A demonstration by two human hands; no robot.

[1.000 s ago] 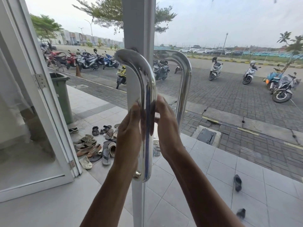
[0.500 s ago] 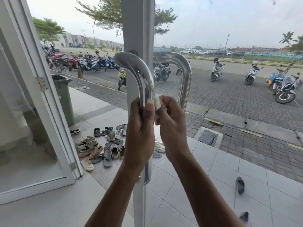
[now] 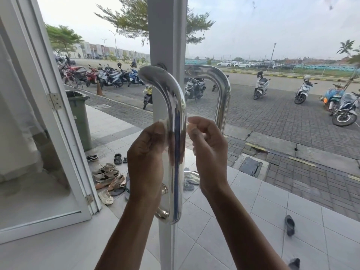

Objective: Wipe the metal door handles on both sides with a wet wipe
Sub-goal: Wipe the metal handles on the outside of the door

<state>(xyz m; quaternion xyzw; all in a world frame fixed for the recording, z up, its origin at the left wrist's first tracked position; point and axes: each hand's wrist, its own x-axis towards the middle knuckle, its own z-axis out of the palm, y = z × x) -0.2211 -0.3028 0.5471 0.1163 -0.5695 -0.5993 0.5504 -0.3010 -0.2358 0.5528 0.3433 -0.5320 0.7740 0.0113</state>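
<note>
— Where's the near handle [image 3: 176,121]?
— On the white door frame [image 3: 167,36], upright; the outer handle [image 3: 222,98] shows through the glass.
— The hands?
— Left hand [image 3: 146,160] curled behind the bar; right hand [image 3: 209,151] beside it, pinching a wet wipe [image 3: 190,127].

Inner handle [image 3: 176,145] ctr, in front of door frame [image 3: 167,36]; outer handle [image 3: 222,98] behind glass, to its R. L hand [image 3: 146,158] just L of inner handle, R hand [image 3: 209,151] just R, apart from it. Bin [image 3: 78,114] far L outside, shoes [image 3: 106,174] on floor before it, motorbikes [image 3: 109,76] behind.
</note>
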